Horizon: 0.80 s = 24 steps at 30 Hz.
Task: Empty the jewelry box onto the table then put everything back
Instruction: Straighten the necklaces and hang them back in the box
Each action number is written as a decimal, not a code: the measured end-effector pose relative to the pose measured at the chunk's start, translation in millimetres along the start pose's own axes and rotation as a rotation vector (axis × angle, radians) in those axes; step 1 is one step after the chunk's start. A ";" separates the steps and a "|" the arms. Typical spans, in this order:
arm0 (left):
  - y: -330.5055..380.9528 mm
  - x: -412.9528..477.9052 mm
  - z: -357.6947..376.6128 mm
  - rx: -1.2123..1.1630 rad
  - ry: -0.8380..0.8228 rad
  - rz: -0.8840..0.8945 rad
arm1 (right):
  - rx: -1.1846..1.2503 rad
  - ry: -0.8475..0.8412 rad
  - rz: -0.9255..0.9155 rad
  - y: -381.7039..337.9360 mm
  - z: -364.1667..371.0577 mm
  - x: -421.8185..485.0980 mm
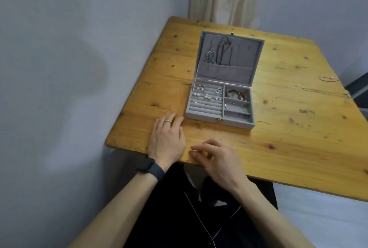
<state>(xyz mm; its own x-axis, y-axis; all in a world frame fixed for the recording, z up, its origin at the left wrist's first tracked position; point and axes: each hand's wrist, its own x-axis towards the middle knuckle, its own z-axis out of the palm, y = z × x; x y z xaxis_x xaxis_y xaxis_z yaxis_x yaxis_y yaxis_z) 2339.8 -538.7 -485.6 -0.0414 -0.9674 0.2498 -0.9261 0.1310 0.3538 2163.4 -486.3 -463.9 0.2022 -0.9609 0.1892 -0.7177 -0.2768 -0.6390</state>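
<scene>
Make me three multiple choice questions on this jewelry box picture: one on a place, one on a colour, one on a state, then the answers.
1. Where in the jewelry box is the red bracelet? A far right compartment; B near right compartment; C left section.
2. What colour is the box? A black; B grey; C white.
3. How is the lid? A shut; B raised open; C removed.
Answers: 1 A, it lies at the back, right side. 2 B, grey inside and out. 3 B, it stands upright.

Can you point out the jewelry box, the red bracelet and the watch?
jewelry box [245,56]: head view, bare lining of open lid.
red bracelet [241,95]: head view, its red cord.
watch [146,164]: head view, its dark face.
</scene>
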 end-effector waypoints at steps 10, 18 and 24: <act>8.7 7.0 -14.0 -0.110 0.007 -0.044 | 0.178 0.166 0.049 17.3 -22.7 -8.6; 119.3 67.7 4.8 -0.247 0.108 0.336 | 0.172 0.480 0.428 120.6 -133.7 -30.3; 246.6 107.7 73.0 -0.071 -0.281 0.567 | -0.066 0.664 0.679 226.8 -201.3 -26.9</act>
<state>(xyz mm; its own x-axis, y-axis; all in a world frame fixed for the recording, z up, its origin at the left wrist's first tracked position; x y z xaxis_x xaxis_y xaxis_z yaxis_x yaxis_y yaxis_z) 2079.5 -626.4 -437.3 -0.6242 -0.7619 0.1731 -0.7043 0.6446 0.2976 1861.1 -522.0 -463.8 -0.6776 -0.7103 0.1908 -0.5825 0.3600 -0.7287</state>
